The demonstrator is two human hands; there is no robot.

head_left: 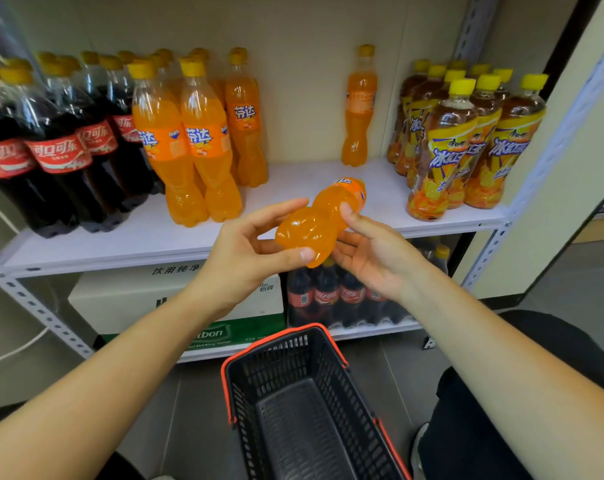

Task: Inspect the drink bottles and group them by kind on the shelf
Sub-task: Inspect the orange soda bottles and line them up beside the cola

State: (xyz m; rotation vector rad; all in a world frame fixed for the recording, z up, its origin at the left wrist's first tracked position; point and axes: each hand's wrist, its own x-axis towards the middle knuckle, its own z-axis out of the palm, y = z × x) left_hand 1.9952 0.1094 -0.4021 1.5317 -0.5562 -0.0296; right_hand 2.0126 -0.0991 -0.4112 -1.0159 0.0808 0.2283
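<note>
The white shelf (120,244) carries three stands of bottles. The cola bottles (61,150) fill its left end. The orange soda bottles (196,140) stand just beside them, left of the middle. The iced tea bottles (466,143) crowd the right end from the back to the front edge. One lone orange bottle (359,109) stands upright at the back edge, near the iced tea and well apart from its own kind.

On the floor in front of the shelf sits a black basket (276,362) with a red rim. On the lower shelf are a white and green carton (120,299) and, to its right, a wrapped pack of cola (331,296).

Both bare forearms reach forward and meet over the front edge of the shelf, before the gap between the orange soda and the iced tea. The left hand (248,258) has its palm turned inward. Its thumb presses the underside of the held bottle's base and its fingers curve over the top. The right hand (373,251) cups from the other side, with the thumb laid on the bottle's waist and the fingers curled beneath.

The held orange bottle (314,223) lies tilted in the air, clear of the shelf. Its lumpy base faces the camera and its label end points toward the back; the cap is hidden.
</note>
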